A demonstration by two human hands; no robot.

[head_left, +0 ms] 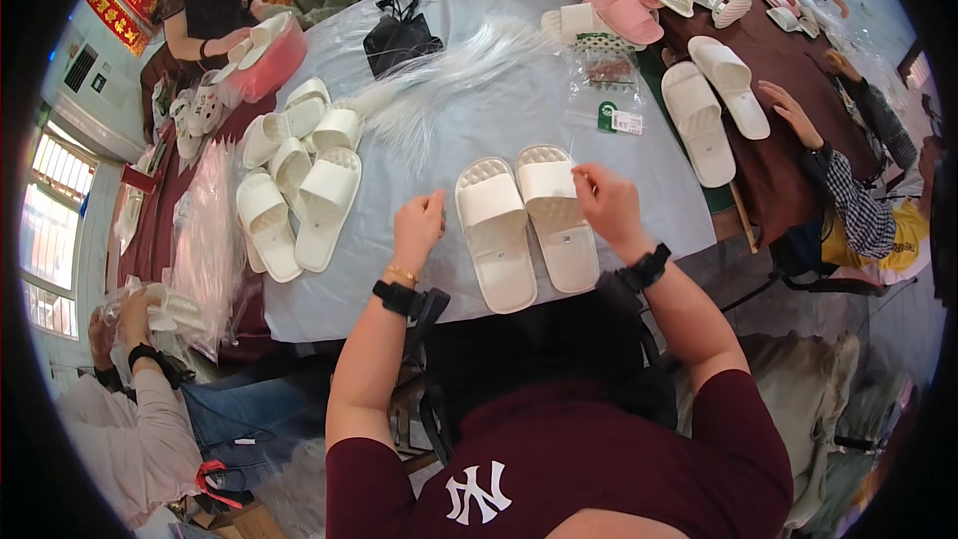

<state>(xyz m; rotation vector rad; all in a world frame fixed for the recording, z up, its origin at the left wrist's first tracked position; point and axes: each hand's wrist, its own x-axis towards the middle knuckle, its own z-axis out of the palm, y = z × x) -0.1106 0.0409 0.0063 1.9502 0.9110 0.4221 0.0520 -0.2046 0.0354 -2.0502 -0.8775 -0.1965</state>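
Pinching beside a slipper strap (549, 180), right hand (607, 208) grip closed at fingertips, contents unclear | left hand (419, 228) grip curled closed, contents unclear | slippers (501, 265) paired on near table (329, 304) edge | white strands (469, 70) beyond | judgement: light fingertip hold best, strap left undented

From the wearer's head, a wide fisheye camera looks steeply down past a maroon shirt (619, 449) to the left hand (419, 222) and right hand (609, 204), close below. It faces across the table (669, 220) toward its far side.
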